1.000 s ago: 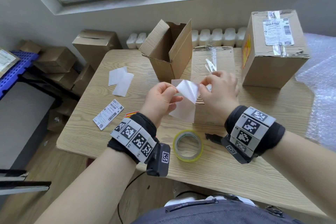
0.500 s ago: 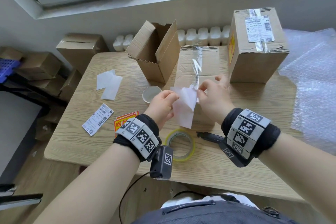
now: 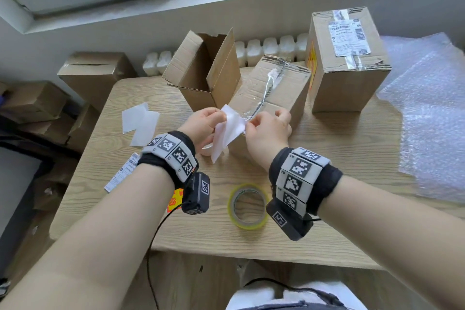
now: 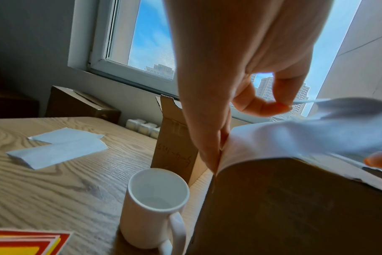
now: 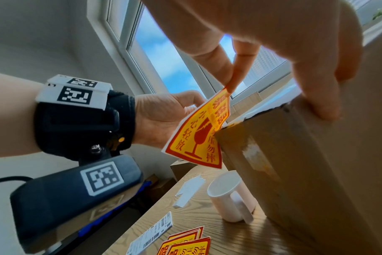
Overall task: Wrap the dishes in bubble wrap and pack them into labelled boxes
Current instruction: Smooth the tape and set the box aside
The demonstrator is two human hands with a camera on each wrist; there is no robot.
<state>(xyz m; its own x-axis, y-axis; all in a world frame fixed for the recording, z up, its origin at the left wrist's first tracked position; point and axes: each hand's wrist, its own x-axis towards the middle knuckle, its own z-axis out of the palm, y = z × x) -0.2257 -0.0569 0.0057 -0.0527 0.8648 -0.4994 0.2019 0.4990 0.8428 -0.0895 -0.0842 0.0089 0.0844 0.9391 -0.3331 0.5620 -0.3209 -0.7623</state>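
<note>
A red-and-yellow fragile sticker [image 5: 199,136] is held between both hands; from above only its white back [image 3: 230,128] shows. My left hand [image 3: 221,116] pinches its left side, and my right hand [image 5: 231,86] pinches its top corner between thumb and forefinger. Both hands hover over the near left corner of a taped, lying cardboard box [image 3: 281,88]. A white mug [image 4: 155,207] stands empty on the table beside that box, below my left hand. An open empty box [image 3: 201,75] stands behind.
A tall sealed box [image 3: 344,63] with a shipping label stands at the right rear. Bubble wrap [image 3: 427,121] lies at the right. A tape roll [image 3: 247,205] lies near my wrists. White backing sheets [image 3: 141,121], a shipping label [image 3: 120,173] and more fragile stickers [image 5: 185,245] lie at the left.
Both hands have carried the sticker forward to the taped box's near corner. The sheet has bent between the fingers. The mug, hidden a second ago, shows by my left hand.
</note>
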